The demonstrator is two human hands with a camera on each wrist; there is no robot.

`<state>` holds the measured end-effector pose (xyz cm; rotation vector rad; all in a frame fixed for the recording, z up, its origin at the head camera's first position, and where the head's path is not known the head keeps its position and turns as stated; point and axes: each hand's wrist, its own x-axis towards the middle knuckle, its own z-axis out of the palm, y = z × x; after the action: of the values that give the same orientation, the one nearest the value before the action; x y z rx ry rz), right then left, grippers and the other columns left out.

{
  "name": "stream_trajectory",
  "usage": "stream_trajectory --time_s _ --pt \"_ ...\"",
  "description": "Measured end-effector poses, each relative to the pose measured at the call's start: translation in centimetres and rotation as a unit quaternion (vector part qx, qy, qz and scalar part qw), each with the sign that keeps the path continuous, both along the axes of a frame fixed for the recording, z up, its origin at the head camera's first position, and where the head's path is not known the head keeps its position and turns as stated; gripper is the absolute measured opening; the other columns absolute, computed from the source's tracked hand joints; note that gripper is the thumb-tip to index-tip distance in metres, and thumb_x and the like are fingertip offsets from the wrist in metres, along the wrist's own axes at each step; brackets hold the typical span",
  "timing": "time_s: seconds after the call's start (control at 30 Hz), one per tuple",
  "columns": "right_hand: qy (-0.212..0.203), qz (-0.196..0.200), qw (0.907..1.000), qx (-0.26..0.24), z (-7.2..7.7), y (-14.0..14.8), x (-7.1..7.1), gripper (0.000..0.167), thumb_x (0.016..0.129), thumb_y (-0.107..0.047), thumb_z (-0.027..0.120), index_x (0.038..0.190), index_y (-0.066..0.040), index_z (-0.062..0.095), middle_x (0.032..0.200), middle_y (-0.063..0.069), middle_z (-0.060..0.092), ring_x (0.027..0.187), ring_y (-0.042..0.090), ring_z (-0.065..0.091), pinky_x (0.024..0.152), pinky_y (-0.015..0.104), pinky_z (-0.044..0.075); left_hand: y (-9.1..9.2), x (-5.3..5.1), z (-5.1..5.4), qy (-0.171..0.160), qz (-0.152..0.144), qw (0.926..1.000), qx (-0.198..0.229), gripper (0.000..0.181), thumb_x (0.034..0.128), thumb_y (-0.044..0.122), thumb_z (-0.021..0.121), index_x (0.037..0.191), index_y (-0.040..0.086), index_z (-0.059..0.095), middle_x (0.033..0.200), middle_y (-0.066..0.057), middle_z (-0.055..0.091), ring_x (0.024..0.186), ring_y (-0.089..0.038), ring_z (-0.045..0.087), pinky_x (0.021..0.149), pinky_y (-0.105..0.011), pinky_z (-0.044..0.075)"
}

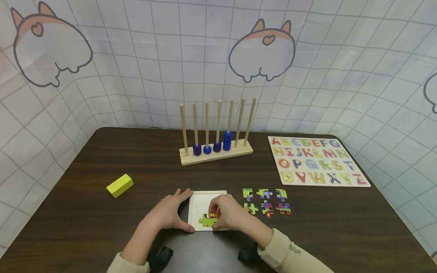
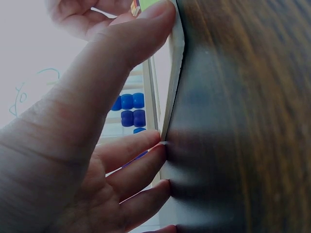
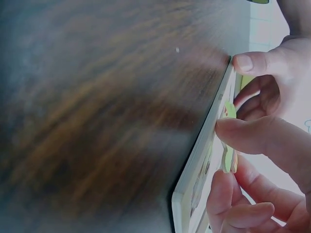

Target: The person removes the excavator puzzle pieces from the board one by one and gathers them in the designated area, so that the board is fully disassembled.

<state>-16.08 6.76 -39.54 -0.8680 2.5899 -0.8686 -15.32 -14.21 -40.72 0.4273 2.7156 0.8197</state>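
Note:
A shallow white puzzle tray (image 1: 199,204) lies on the table between the two hands. My left hand (image 1: 167,212) steadies its left side, thumb at the near corner and fairly straight fingers along the far part of the edge. Over the tray's near right part, my right hand (image 1: 230,212) pinches a green jigsaw piece (image 1: 206,221) with red and orange marks. In the right wrist view, the green piece (image 3: 227,158) stands tilted between thumb and fingers; part of it is hidden. Several loose jigsaw pieces (image 1: 265,193) lie in two rows right of the tray.
A yellow block (image 1: 120,185) lies to the left. Behind the tray stands a wooden peg rack (image 1: 218,154) with blue and purple beads (image 1: 227,141). An alphabet board (image 1: 317,161) lies at the back right. A patterned cloth (image 1: 211,57) hangs beyond the table.

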Motion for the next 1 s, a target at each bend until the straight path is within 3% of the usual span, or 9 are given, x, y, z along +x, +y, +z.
stream_trajectory --time_s 1.0 --pt "-0.006 -0.022 0.9993 -0.030 0.1 2.8 0.5 0.026 0.059 -0.003 0.082 0.080 -0.003 0.066 0.068 -0.001 0.056 0.060 0.011 0.051 0.054 0.021 0.043 0.1 0.0 -0.1 -0.003 0.010 0.9999 -0.008 0.103 0.0513 0.040 0.088 0.138 0.010 0.042 0.141 -0.007 0.040 0.132 -0.032 0.028 0.100 -0.052 0.030"
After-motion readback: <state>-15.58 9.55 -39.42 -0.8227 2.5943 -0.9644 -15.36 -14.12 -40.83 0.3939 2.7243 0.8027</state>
